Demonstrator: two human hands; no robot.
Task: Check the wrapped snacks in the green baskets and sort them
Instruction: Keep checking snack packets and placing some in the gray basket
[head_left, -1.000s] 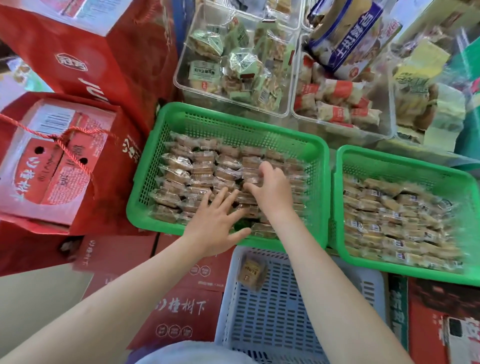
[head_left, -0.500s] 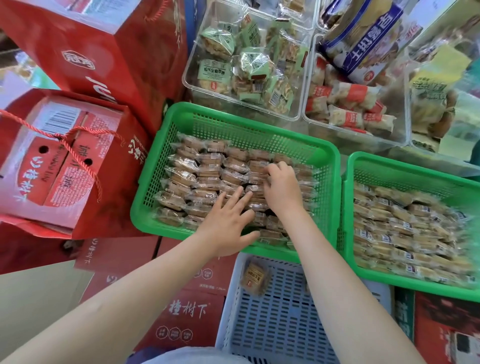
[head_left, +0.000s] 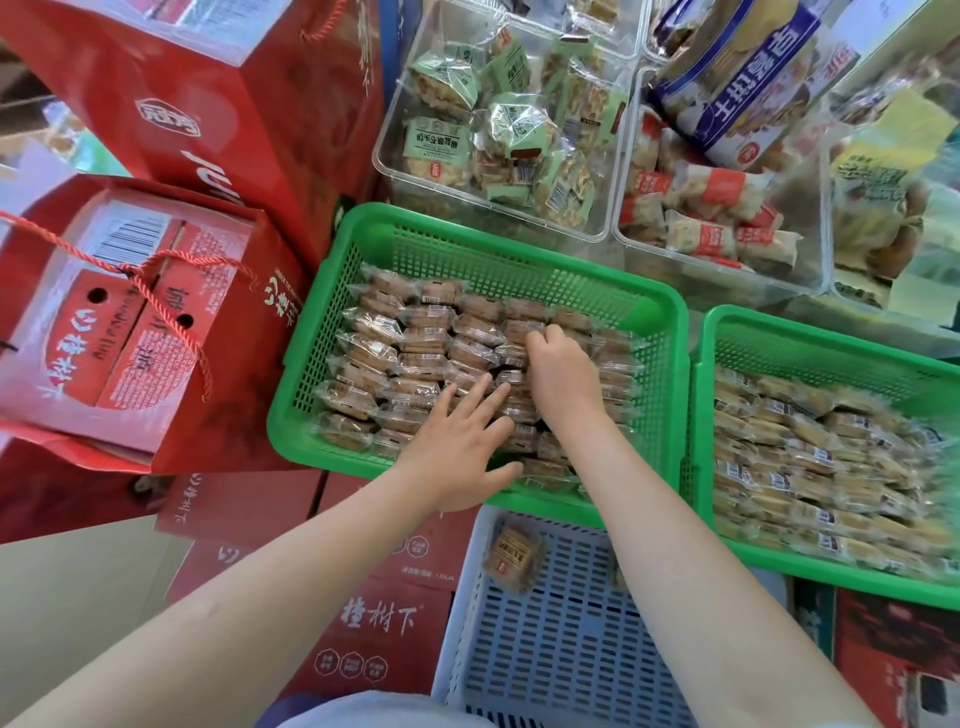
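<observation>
My left hand (head_left: 457, 447) lies flat, fingers spread, on the clear-wrapped brown snacks (head_left: 415, 353) in the green plastic mesh basket (head_left: 498, 244). My right hand (head_left: 561, 374), just beyond it, curls its fingers into one packet's wrapper. Below my wrists, the pale blue slotted basket (head_left: 561, 649) holds one sorted packet (head_left: 511, 558). The second green basket (head_left: 831, 343), to my right, looks full, so I judge most remains.

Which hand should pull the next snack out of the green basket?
Probably the right hand. Its fingers curl down onto a wrapped snack in the middle of the left green basket, as if pinching it. The left hand lies flat with spread fingers on the nearer packets.
</observation>
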